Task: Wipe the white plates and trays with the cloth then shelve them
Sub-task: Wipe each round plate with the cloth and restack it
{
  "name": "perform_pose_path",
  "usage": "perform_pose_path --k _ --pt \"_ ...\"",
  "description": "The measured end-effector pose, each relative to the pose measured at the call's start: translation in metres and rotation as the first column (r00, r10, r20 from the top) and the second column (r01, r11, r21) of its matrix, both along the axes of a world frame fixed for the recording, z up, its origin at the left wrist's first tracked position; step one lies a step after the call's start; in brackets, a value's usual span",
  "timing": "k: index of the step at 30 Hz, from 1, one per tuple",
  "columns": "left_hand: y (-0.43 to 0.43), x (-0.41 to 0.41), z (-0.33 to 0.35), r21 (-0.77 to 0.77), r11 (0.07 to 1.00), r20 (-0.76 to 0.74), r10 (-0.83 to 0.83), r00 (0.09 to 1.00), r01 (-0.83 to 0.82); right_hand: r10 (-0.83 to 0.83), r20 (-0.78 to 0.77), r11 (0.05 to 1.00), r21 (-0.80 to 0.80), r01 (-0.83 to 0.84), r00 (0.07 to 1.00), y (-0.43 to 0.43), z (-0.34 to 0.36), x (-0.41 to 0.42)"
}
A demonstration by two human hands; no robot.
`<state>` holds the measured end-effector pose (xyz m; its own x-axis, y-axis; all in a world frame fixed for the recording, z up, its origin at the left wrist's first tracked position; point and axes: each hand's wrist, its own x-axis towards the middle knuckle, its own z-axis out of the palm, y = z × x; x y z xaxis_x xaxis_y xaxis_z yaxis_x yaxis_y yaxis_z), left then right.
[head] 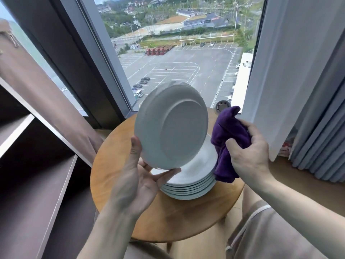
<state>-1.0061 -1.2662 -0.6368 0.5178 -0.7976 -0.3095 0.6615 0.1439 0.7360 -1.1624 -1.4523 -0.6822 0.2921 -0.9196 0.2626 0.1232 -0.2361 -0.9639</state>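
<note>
My left hand (139, 176) holds a white plate (170, 126) by its lower rim, tilted up on edge with its underside facing me. My right hand (248, 152) grips a bunched purple cloth (228, 141) just to the right of that plate, apart from it. Below both, a stack of several white plates (190, 182) sits on a round wooden table (119, 165).
Dark brown shelving (37, 174) with open compartments runs along the left. A large window (177, 53) is straight ahead, with white and grey curtains (298, 81) on the right. A small round grey object (222, 106) lies at the table's far edge.
</note>
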Motion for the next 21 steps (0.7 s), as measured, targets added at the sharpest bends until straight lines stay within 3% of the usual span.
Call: perform_pose_path --k 11,19,21 --pt "0.0 0.004 -0.007 0.069 0.997 -0.314 -0.002 0.949 0.024 0.043 -0.049 0.984 -0.168 -0.051 0.998 0.004 -0.01 0.0" --pt "0.006 0.007 -0.009 -0.019 0.989 -0.388 -0.143 0.91 0.148 0.036 -0.096 0.971 -0.23 -0.057 0.995 0.007 -0.019 -0.004" --pt "0.009 0.004 -0.01 -0.045 0.983 -0.401 -0.183 0.898 0.181 0.049 -0.115 0.946 -0.314 -0.083 0.992 0.01 -0.019 -0.005"
